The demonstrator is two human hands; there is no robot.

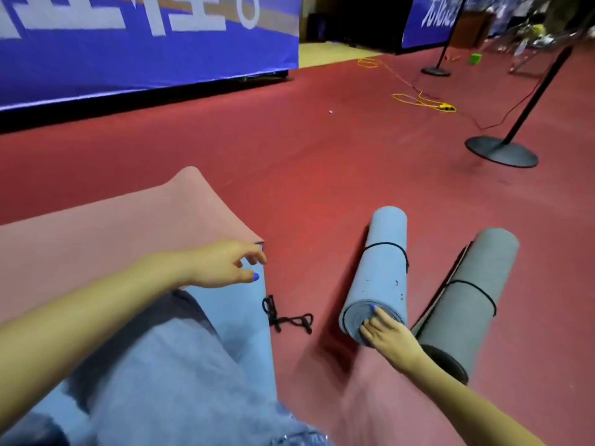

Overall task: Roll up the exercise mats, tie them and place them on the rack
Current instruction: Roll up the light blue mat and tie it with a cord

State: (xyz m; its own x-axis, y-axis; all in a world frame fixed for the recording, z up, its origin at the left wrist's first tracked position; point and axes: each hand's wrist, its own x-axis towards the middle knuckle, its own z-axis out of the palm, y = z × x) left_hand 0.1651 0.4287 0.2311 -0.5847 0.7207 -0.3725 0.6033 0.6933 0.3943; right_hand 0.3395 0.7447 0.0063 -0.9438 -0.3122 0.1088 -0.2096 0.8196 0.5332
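So two mats were already rolled and lying side by side on the red floor [322, 175]. The blue rolled mat [381, 272] had a thin black cord around its middle, and so did the grey rolled mat [473, 297] just to its right, so both looked tied and ready for the rack, which wasn't anywhere in view. The right hand [384, 333] was pressed flat-ish against the near spiral end of the blue roll with fingers spread, not gripping, probably to tamp the layers flush so the end stayed even.

The pink mat [112, 233] was laid out flat on the left, with a blue mat [244, 317] partly under the person's jeans-clad knee. The left hand [225, 265] hovered at the pink mat's near corner, fingers loosely curled and holding nothing, likely about to lift that corner. A loose black cord [286, 317] sat on the floor between the flat mats and the blue roll, handy for the next tie.

Texture-wise, the mats looked like soft matte foam, and the blue roll had a few small dark scuffs. The rolls were tight, neat cylinders.
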